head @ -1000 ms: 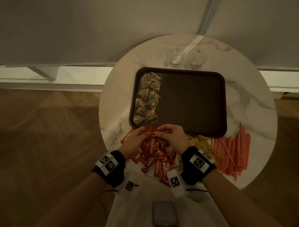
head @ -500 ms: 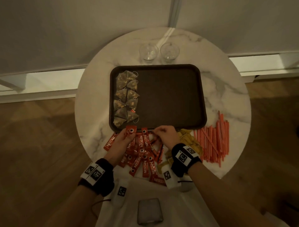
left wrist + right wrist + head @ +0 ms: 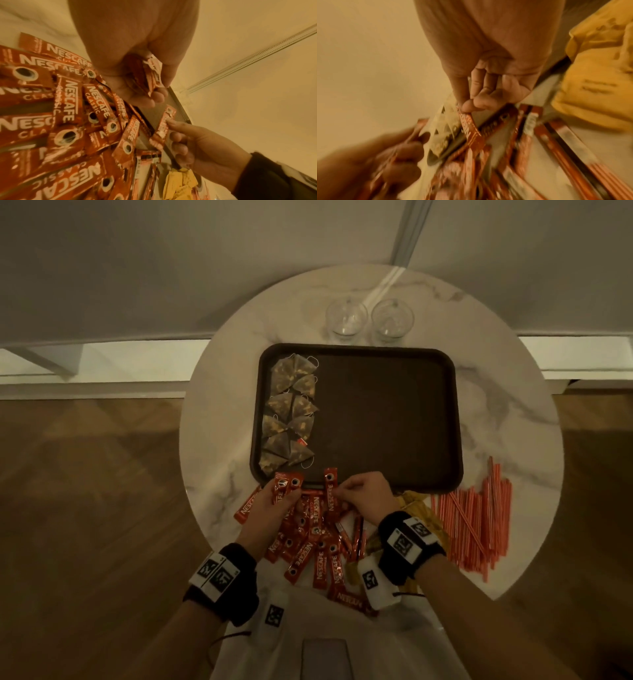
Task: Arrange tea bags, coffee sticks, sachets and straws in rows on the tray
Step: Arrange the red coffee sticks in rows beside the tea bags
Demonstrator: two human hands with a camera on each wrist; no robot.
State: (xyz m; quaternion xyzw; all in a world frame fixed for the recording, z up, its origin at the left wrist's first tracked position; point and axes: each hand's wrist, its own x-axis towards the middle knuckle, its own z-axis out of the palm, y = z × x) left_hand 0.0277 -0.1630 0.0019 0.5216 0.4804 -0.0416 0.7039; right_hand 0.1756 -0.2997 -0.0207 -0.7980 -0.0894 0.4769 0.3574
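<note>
Heap of coffee sticks (image 3: 318,546) nearest, strewn over the near edge of the table (image 3: 513,412), a few seemingly past the rim. Likely to slide off toward the lap if dragged or brushed by a wrist while picking.

Just above the heap, left hand (image 3: 274,505) curled round a bunch of sticks (image 3: 287,487), fanned out at the top. Loosely stacked by the look of it; could splay or drop one if the grip eases. Right hand (image 3: 364,496) beside it, pinching a single stick (image 3: 330,487) between thumb and forefinger, other fingers tucked, the stick's far end lying over the tray's near rim. Could land crooked, or tip back off the rim, if let go there.

To the right, yellow sachets (image 3: 416,508) partly under the right wrist, then straws (image 3: 476,515) in a loose sheaf, both on the table, none on the tray.

Further off, tray (image 3: 383,419) mostly bare, with tea bags (image 3: 289,416) in a double row along its left side. Close enough to the next row's place to be nudged out of line.

Farthest, two glasses (image 3: 346,316) behind the tray.

Layout and rows: plain from the head view only. Curl of the left fingers (image 3: 142,98) under the bunch: from the left wrist view only. Right wrist view blurred, yet alone in showing the pinching fingertips (image 3: 467,106) from beneath.
</note>
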